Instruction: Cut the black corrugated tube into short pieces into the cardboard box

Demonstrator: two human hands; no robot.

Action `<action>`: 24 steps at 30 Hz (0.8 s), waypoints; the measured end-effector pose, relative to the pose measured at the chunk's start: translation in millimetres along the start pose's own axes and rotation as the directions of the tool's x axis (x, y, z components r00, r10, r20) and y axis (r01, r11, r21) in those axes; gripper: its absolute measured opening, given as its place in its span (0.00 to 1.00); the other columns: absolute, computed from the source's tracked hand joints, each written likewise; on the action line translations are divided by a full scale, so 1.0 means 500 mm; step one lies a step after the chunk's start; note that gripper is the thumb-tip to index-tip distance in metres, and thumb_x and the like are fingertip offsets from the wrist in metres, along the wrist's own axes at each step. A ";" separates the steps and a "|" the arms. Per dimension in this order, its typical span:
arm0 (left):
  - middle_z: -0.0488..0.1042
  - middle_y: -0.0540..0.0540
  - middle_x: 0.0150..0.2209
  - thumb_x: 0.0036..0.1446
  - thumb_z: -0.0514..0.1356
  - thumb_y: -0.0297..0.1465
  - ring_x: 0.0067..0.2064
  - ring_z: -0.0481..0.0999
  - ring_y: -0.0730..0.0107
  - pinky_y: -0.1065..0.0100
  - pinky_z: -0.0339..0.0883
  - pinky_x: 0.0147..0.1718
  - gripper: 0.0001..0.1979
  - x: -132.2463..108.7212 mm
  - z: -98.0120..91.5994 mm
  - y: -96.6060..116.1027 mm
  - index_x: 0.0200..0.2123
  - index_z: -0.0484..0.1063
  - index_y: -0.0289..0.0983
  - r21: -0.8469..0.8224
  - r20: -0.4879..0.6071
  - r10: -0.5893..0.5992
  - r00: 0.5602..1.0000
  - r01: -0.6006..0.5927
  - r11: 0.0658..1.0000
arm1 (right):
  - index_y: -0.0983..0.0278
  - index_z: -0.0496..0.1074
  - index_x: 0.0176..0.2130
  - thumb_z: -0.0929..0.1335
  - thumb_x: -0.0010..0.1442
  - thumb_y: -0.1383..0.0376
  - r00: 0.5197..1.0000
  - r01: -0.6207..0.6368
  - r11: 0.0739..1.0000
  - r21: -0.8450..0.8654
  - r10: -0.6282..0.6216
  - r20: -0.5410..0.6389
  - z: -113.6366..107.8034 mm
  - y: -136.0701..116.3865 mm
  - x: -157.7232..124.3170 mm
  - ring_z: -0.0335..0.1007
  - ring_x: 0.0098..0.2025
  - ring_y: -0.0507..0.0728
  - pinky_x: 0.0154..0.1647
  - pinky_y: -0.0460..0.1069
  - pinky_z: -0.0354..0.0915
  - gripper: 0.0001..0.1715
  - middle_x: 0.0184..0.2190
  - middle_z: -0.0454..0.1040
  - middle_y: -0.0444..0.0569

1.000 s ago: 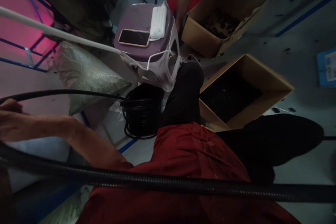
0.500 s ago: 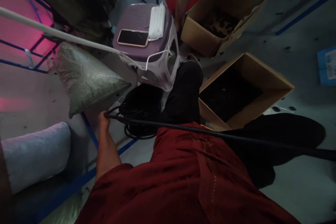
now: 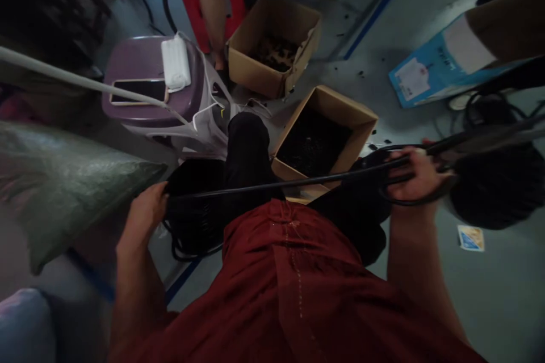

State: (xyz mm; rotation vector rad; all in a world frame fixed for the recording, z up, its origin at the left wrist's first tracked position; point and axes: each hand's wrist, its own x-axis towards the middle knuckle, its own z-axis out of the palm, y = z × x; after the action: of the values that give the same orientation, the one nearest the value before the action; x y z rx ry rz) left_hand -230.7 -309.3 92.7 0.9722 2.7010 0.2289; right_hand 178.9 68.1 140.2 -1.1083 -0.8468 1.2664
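Black cable [image 3: 255, 188] runs left to right before the red shirt [image 3: 293, 278], grasped by left hand [image 3: 149, 207] and right hand [image 3: 416, 176]. Step, as judged: stretching a length straight; next move calls for even tension from both grips. Left fingertips mostly hidden; cable's rightmost run blurred, cut off by frame edge.

Black cable [image 3: 255, 188] meets deep-red garment [image 3: 251, 289] with pale dotted stitching [image 3: 299, 283] at centre frame; purple-topped, whitish-legged stool [image 3: 136, 62] colours upper left, tan cardboard box [image 3: 255, 75] upper centre, blue-and-white carton [image 3: 430, 76] upper right.
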 end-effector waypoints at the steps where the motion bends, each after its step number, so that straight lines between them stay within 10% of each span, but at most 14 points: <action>1: 0.78 0.42 0.44 0.50 0.57 0.29 0.48 0.75 0.54 0.52 0.66 0.51 0.14 -0.004 -0.005 0.065 0.41 0.75 0.39 -0.068 0.007 0.074 0.997 -0.074 0.995 | 0.59 0.72 0.35 0.67 0.52 0.74 0.998 -0.043 0.999 0.009 0.042 0.055 0.007 0.022 -0.011 0.71 0.25 0.51 0.28 0.49 0.68 0.12 0.25 0.71 0.41; 5: 0.74 0.46 0.53 0.59 0.52 0.36 0.55 0.71 0.63 0.59 0.63 0.57 0.19 -0.048 0.005 0.339 0.52 0.70 0.43 -0.423 0.083 0.371 0.925 -0.304 0.853 | 0.60 0.70 0.40 0.72 0.48 0.67 0.977 -0.105 0.994 -0.003 0.104 0.188 0.040 0.082 -0.082 0.72 0.27 0.51 0.29 0.48 0.68 0.17 0.26 0.72 0.39; 11: 0.70 0.44 0.58 0.59 0.54 0.37 0.57 0.71 0.63 0.63 0.64 0.56 0.25 -0.081 0.075 0.591 0.60 0.63 0.41 -0.684 0.325 0.720 0.613 -0.374 0.627 | 0.58 0.67 0.44 0.73 0.49 0.63 0.921 -0.277 0.959 -0.060 0.283 0.269 0.067 0.099 -0.178 0.72 0.30 0.51 0.33 0.49 0.70 0.21 0.29 0.73 0.38; 17: 0.75 0.45 0.51 0.61 0.50 0.35 0.52 0.75 0.63 0.64 0.66 0.53 0.19 -0.062 0.091 0.566 0.53 0.70 0.40 -0.606 0.385 0.648 0.658 -0.349 0.715 | 0.59 0.68 0.40 0.72 0.47 0.64 0.901 -0.421 0.885 0.200 0.382 0.203 0.063 0.112 -0.123 0.74 0.30 0.51 0.33 0.48 0.71 0.18 0.27 0.74 0.37; 24: 0.73 0.41 0.54 0.59 0.49 0.38 0.56 0.72 0.61 0.62 0.62 0.58 0.23 -0.060 0.088 0.372 0.52 0.71 0.34 -0.292 0.515 0.397 0.759 -0.280 0.914 | 0.62 0.65 0.31 0.64 0.58 0.68 0.936 -0.296 0.886 0.357 0.343 -0.073 -0.020 0.087 0.097 0.68 0.26 0.48 0.31 0.45 0.68 0.03 0.23 0.70 0.40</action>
State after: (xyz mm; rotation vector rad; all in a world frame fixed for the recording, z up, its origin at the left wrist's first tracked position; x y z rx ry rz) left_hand -83.4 -184.3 99.7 1.2342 1.9092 0.2269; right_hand 182.8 112.3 91.3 -1.0626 -0.3266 1.5254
